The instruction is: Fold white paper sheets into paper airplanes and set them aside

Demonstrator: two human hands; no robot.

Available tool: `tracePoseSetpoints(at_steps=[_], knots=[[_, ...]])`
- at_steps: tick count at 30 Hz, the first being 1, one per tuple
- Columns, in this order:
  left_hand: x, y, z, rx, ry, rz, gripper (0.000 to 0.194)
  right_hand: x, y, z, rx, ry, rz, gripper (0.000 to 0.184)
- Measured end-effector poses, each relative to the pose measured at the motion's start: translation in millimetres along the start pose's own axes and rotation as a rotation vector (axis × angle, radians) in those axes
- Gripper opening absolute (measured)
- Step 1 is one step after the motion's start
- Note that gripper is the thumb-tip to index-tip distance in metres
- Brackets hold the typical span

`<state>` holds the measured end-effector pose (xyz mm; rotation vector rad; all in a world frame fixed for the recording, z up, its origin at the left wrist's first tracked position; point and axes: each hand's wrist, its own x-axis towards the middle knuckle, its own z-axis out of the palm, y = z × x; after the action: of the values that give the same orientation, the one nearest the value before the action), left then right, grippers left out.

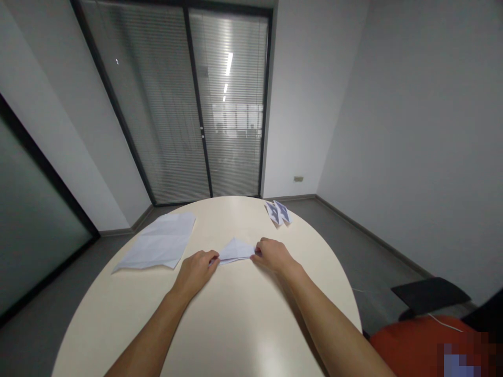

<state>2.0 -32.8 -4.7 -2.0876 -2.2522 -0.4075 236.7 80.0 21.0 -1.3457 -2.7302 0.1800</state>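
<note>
Between my hands, a small folded piece of white paper [236,249] rests near the middle of the round cream table [236,319]. Its top comes to a point, and a folded strip runs along the edge nearest me. My left hand [196,269] pinches its left corner. At the opposite corner, my right hand [275,255] grips it with thumb and curled fingers. The paper's two ends are partly hidden by my fingertips.
A larger creased sheet of white paper [159,241] lies at the table's left. Folded paper pieces with blue-grey print [279,212] sit near the far right edge. An orange chair seat [408,343] with a black armrest [430,293] stands at lower right.
</note>
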Motion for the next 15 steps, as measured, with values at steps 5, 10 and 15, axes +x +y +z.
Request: tracePoseSetpoints(at_steps=[5, 10, 15], knots=[[0.0, 2.7, -2.4, 0.014, 0.005, -0.028, 0.023, 0.2, 1.4, 0.4, 0.011, 0.021, -0.004, 0.031], [0.7, 3.9, -2.2, -0.011, -0.004, -0.058, 0.022, -0.2, 1.6, 0.2, 0.022, 0.021, 0.006, 0.028], [1.5, 2.9, 0.4, -0.007, 0.007, -0.049, 0.026, 0.3, 1.3, 2.8, 0.016, 0.033, 0.009, 0.023]])
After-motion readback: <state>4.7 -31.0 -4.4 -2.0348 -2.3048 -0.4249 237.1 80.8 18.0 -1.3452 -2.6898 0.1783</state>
